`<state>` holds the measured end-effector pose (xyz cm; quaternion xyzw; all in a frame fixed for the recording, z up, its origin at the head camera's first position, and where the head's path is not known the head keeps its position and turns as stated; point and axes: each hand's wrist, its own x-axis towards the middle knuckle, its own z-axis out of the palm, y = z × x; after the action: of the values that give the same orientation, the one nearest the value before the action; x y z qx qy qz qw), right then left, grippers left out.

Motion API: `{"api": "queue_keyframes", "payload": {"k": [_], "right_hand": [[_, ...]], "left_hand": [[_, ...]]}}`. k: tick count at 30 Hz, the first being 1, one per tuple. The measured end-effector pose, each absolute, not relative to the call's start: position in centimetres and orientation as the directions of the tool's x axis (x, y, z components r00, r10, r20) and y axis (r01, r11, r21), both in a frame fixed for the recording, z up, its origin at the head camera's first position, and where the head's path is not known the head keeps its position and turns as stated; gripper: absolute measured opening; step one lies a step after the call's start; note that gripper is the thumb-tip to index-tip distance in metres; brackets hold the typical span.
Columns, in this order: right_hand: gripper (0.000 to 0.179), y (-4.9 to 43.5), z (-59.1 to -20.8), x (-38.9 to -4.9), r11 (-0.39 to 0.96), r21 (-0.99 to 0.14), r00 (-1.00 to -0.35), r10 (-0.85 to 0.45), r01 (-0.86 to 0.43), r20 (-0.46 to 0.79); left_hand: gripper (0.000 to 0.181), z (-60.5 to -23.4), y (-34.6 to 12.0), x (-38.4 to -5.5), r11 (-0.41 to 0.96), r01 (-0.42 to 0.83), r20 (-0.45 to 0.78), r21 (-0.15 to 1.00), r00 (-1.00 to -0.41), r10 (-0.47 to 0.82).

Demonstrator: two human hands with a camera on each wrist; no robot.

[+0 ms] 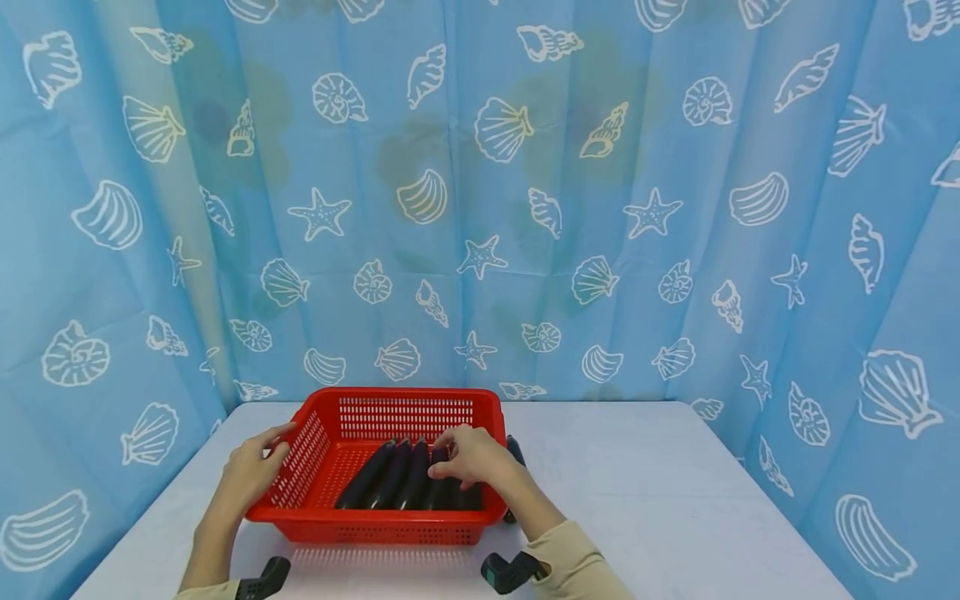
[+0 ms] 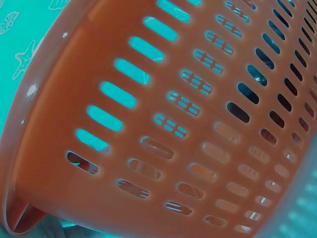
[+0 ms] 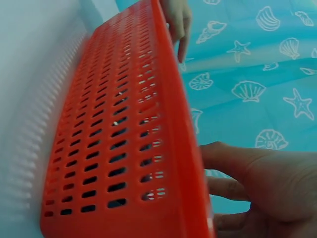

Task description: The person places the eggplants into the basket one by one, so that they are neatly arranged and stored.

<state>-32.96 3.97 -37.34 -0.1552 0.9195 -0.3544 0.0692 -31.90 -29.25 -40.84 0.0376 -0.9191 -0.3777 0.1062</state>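
A row of several dark purple eggplants [image 1: 401, 475] lies side by side in a red plastic basket [image 1: 405, 527]. My right hand [image 1: 474, 457] reaches over the basket's right part, thumb and forefinger apart above the upper end of one eggplant [image 1: 441, 455]. In the right wrist view its fingers [image 3: 225, 188] spread loosely beyond the rim; their tips are hidden. At the basket's left rim is my left hand [image 1: 251, 468], its fingers apart and holding nothing visible. The left wrist view shows only the slotted basket wall [image 2: 163, 114] with dark shapes behind it, not the hand.
Outside the basket, by its right wall, a dark eggplant [image 1: 515, 451] is partly hidden by my right forearm. The white table [image 1: 637, 483] extends to the right. A blue curtain with white shells [image 1: 480, 208] encloses the back and sides.
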Motion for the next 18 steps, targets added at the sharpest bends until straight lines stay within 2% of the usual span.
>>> {"api": "queue_keyframes", "payload": {"k": [10, 18], "right_hand": [[0.040, 5.7, -36.7, -33.3, 0.635, -0.717, -0.925, -0.378, -0.289, 0.039], [0.042, 7.1, -36.0, -33.4, 0.614, -0.725, -0.918, -0.390, -0.313, 0.067]], "left_hand": [[0.049, -41.0, -29.3, -31.9, 0.706, 0.018, 0.170, 0.708, -0.975, -0.145], [0.049, -40.9, -29.3, -31.9, 0.703, 0.016, 0.167, 0.711, -0.975, -0.147]]}}
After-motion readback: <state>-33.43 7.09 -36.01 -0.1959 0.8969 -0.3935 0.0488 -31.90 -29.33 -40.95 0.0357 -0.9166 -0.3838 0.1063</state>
